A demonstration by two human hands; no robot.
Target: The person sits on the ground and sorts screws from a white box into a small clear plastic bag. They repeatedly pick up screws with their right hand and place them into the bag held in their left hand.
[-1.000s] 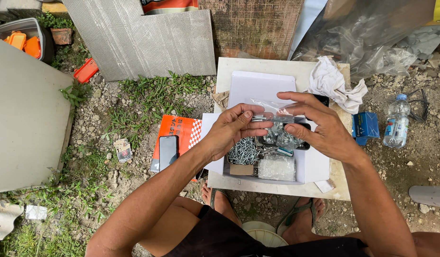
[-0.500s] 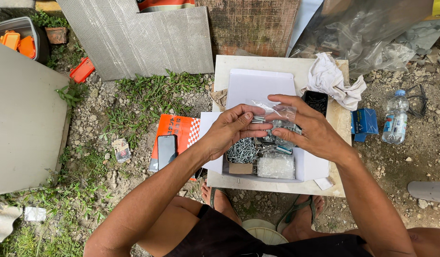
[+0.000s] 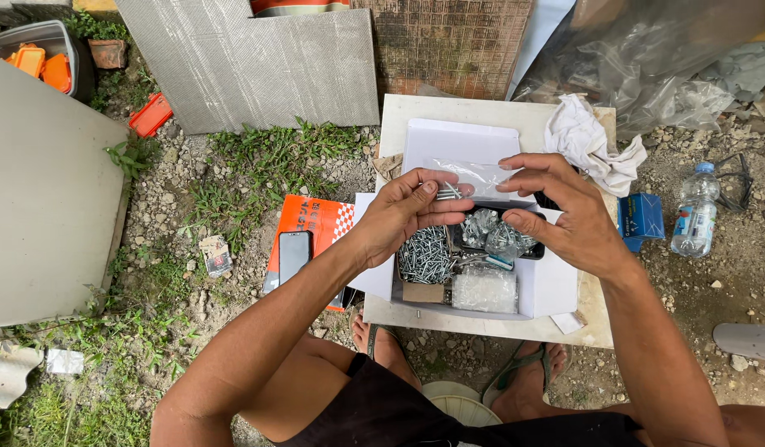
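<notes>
two hands work over the bench (image 3: 399, 112) in the one head view i have. my left hand (image 3: 399, 219) is pinched shut on a few silver screws (image 3: 447, 192), tips pointing toward the small clear bag (image 3: 473, 174). my right hand (image 3: 564, 215) holds that bag by its far end, fingers spread and curled, thumb below, so the bag lies stretched between the two hands above the white box (image 3: 461, 141).

directly beneath, inside the box, sit a heap of loose screws (image 3: 424, 255), some filled bags (image 3: 494, 236) in a black tray and a packet of white plastic plugs (image 3: 482, 291).

to do this well, i judge the bag mouth should be kept wide and level, screws fed in point first, all held over the box so strays drop back in.

off the bench's left edge a phone (image 3: 294, 255) lies on an orange booklet (image 3: 316, 228); a white rag (image 3: 585, 141) lies at the far right corner, and a water bottle (image 3: 695, 211) is on the gravel.
</notes>
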